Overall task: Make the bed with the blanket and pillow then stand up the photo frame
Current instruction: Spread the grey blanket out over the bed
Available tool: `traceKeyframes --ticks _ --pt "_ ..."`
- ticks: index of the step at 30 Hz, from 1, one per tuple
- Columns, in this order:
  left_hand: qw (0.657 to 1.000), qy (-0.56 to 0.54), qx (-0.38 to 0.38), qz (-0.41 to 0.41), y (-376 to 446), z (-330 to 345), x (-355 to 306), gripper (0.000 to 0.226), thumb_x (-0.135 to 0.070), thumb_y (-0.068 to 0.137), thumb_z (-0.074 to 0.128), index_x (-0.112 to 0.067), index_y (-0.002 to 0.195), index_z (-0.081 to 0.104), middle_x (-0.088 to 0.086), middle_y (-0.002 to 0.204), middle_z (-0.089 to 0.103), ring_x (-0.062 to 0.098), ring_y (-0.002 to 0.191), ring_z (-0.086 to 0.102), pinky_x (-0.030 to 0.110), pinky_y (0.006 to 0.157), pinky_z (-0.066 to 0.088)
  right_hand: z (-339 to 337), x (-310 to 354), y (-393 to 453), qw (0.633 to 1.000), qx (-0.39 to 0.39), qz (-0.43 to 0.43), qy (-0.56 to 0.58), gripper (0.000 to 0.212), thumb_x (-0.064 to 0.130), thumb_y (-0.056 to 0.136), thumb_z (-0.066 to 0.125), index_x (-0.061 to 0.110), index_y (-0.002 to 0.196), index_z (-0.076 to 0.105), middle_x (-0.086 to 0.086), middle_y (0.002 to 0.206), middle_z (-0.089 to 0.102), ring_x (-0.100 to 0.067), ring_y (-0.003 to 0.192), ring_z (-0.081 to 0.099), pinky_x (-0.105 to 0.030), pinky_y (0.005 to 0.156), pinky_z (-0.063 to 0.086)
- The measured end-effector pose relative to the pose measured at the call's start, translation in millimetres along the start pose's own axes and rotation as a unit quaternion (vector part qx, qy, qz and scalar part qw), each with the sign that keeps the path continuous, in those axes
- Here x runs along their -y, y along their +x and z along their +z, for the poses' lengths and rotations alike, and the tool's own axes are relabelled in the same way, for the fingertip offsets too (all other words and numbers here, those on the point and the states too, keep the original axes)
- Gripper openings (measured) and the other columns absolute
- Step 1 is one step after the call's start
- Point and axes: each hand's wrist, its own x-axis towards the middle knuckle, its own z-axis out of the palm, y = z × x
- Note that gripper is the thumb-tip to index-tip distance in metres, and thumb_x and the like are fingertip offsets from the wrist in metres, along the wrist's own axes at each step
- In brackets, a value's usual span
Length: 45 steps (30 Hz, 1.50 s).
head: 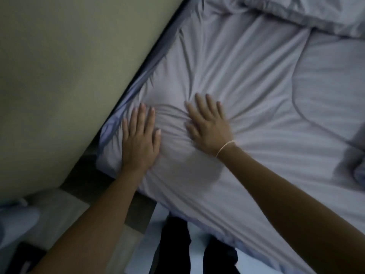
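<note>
Pale lilac-grey fabric bed sheet (227, 76): creased, being smoothed. Left hand (139, 139) and right hand (209, 125): fingers straight, flat, pressing. Rumpled grey blanket (296, 14): beyond the fingertips, unspread. Pillow, photo frame: not identifiable. Task judged early.

The pillow (308, 12) is cut off by the top edge, so only its lower part shows. A bunched fold of blanket (355, 155) runs off the right edge. Both forearms leave the picture at the bottom. At the lower left, a pale rounded object (13, 220) and a dark flat thing (27, 254) (perhaps a frame, too dim to tell) are cropped and blurred. The wall-side edge of the bed lies in shadow.
</note>
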Motion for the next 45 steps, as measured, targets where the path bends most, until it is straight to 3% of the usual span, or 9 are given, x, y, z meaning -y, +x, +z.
traceKeyframes --ticks 4,8,12,19,24,27,31,35,45 --pt "0.998 0.029 -0.01 -0.056 -7.7 -7.5 -1.8 0.058 -0.036 0.099 0.024 -0.014 0.151 0.013 0.013 0.158 0.015 0.029 0.146 0.01 0.051 0.117 0.002 2.4 22.3 -103.9 0.993 -0.007 -0.113 0.018 0.055 0.041 0.097 0.043 0.024 0.148 0.029 -0.015 0.156 0.021 -0.035 0.145 0.018 -0.053 0.117 0.017" --pt "1.0 0.009 -0.005 0.02 -12.9 -14.8 -29.3 0.061 -0.039 0.098 0.03 -0.014 0.15 0.011 0.017 0.157 0.014 0.035 0.144 0.01 0.055 0.114 0.001 -8.3 -45.0 -189.3 0.978 -0.125 0.164 -0.018 0.053 0.042 0.098 0.039 0.018 0.145 0.035 -0.021 0.153 0.025 -0.038 0.143 0.022 -0.058 0.111 0.02" --pt "0.993 0.027 0.067 0.089 -36.6 -5.1 -32.8 0.065 -0.053 0.097 0.018 -0.02 0.151 0.005 0.012 0.159 0.007 0.03 0.146 0.007 0.059 0.115 0.003 -6.9 -71.9 -259.3 0.926 -0.087 0.368 0.0 0.061 0.05 0.095 0.032 0.022 0.149 0.027 -0.019 0.158 0.014 -0.038 0.145 0.013 -0.059 0.114 0.016" --pt "0.993 0.014 0.102 -0.062 -101.4 -7.6 -40.2 0.067 -0.054 0.095 0.017 -0.017 0.151 0.014 0.016 0.157 0.016 0.032 0.145 0.013 0.057 0.114 0.009 16.5 -10.6 -293.6 0.957 0.037 0.289 -0.016 0.064 0.052 0.093 0.029 0.027 0.151 0.021 -0.011 0.159 0.014 -0.041 0.146 0.006 -0.054 0.116 0.008" --pt "0.983 0.015 0.182 -0.038 -150.9 -36.2 -60.1 0.075 -0.062 0.09 0.013 -0.016 0.15 0.019 0.02 0.155 0.018 0.039 0.142 0.017 0.063 0.11 0.015 0.7 2.9 -328.3 0.98 0.136 0.144 0.004 0.063 0.059 0.094 0.024 0.033 0.151 0.014 -0.006 0.16 0.008 -0.037 0.146 0.009 -0.054 0.116 0.016" --pt "0.982 -0.005 0.184 -0.03 -164.5 -77.7 -92.7 0.083 -0.068 0.083 0.004 -0.02 0.151 0.006 0.014 0.159 0.001 0.034 0.145 0.005 0.06 0.113 0.007 -36.2 2.9 -352.4 0.972 0.169 0.163 0.024 0.061 0.062 0.094 0.015 0.037 0.149 0.02 -0.005 0.157 0.022 -0.035 0.142 0.027 -0.055 0.112 0.026" --pt "0.988 -0.056 0.144 0.019 -162.6 -155.7 -157.0 0.078 -0.067 0.085 0.007 -0.024 0.146 -0.017 0.007 0.158 -0.016 0.026 0.146 -0.004 0.051 0.115 -0.003 -117.9 -17.6 -378.3 0.953 0.137 0.266 0.044 0.069 0.071 0.088 0.005 0.039 0.149 0.012 0.0 0.16 0.01 -0.03 0.148 0.008 -0.056 0.114 0.013" --pt "0.983 -0.094 0.074 0.139 -163.7 -245.7 -245.5 0.07 -0.055 0.093 0.019 -0.019 0.151 0.005 0.01 0.158 -0.01 0.025 0.146 -0.005 0.047 0.117 -0.001 -220.7 -48.6 -426.1 0.903 0.026 0.421 0.076 0.064 0.061 0.094 0.028 0.037 0.15 0.009 0.002 0.161 0.001 -0.026 0.148 -0.001 -0.054 0.117 0.006" --pt "0.924 -0.16 0.017 0.347 -169.5 -335.3 -450.7 0.052 -0.028 0.098 0.044 -0.014 0.146 0.03 0.014 0.157 0.013 0.03 0.145 0.012 0.051 0.115 0.016 -364.8 -96.3 -568.0 0.834 -0.11 0.54 0.017 0.064 0.051 0.093 0.044 0.032 0.149 0.021 -0.005 0.159 0.016 -0.033 0.146 0.013 -0.055 0.113 0.02"
